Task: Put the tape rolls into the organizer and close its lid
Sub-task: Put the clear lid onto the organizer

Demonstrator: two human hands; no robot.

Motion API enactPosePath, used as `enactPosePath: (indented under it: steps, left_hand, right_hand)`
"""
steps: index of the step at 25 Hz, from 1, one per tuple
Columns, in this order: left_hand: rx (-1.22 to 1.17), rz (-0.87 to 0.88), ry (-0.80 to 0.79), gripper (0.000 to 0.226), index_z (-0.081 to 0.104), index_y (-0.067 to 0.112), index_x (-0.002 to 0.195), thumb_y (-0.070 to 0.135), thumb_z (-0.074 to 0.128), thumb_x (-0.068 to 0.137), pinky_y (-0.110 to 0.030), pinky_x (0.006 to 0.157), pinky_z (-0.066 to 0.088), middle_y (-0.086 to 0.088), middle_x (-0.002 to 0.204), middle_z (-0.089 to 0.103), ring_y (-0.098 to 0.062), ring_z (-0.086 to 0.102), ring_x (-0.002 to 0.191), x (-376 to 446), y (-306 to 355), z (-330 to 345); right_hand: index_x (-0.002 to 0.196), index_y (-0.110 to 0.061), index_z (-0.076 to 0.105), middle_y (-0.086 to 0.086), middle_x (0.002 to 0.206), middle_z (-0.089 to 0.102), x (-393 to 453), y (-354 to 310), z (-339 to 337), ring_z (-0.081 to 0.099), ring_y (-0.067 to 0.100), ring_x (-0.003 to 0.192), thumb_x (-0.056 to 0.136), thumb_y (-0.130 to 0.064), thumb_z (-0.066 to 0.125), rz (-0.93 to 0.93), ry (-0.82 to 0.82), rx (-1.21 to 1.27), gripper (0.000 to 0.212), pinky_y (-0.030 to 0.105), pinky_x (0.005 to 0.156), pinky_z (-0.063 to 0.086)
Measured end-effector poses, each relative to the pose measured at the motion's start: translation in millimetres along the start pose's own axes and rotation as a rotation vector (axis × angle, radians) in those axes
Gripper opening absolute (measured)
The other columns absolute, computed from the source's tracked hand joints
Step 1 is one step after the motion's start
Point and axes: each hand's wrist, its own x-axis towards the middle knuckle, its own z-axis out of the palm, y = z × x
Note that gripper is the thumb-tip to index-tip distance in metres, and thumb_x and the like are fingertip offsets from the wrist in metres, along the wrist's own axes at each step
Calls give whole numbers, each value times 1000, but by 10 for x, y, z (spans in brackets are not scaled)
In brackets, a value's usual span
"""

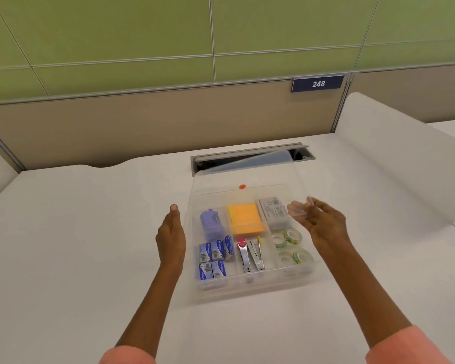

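A clear plastic organizer (258, 281) sits on the white desk in front of me. Two tape rolls (286, 239) (301, 256) lie in its right front compartment. Its clear lid (216, 191), marked with a red dot, is hinged at the back and tilted up over the box. My right hand (318, 219) is at the lid's right edge, thumb on one side and fingers blurred behind the plastic. My left hand (170, 232) is flat and open, just left of the organizer and apart from it.
Other compartments hold a purple dispenser (210, 223), orange sticky notes (244, 219), blue staple boxes (214, 256), two staplers (250, 254) and a grey box (273, 210). A cable slot (250, 156) lies behind the organizer. A white divider (394, 158) rises at right.
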Motion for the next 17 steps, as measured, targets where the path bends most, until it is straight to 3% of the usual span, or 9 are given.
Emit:
enactPosePath:
  steps: [2,5,8,14,17]
  left_hand:
    - [33,-19,-26,44,56,7,117,40,38,93,-31,92,38,0,116,57,-20,51,106,-53,-43,1]
    - [155,77,-34,36,52,10,122,25,53,89,-39,102,40,-12,136,49,-27,48,122,-76,-228,-2]
    - [158,16,-61,41,48,7,125,13,58,86,-37,99,41,-14,136,48,-28,50,121,-117,-349,-30]
    - [21,-77,-142,40,50,16,124,11,57,86,-34,86,46,-10,128,56,-26,56,111,-303,-492,-111]
    - [-73,-139,-182,38,54,25,118,15,62,83,-36,84,48,-9,122,60,-24,59,104,-363,-561,-194]
  right_hand:
    - [114,7,47,26,87,67,-61,147,-84,73,24,63,88,4,50,68,-4,-33,26,35,70,60]
    - [112,5,50,16,71,75,-122,245,-217,73,25,67,88,2,51,92,6,-60,24,34,71,61]
    - [108,3,55,18,81,71,-179,232,-361,73,22,67,87,0,55,44,52,-141,21,31,70,61]
    - [94,-5,70,9,73,67,-268,193,-571,62,19,57,80,-14,67,-156,263,-767,17,24,54,56]
    - [97,-10,71,9,88,68,-271,235,-647,58,23,77,79,-21,69,-159,290,-863,21,34,76,48]
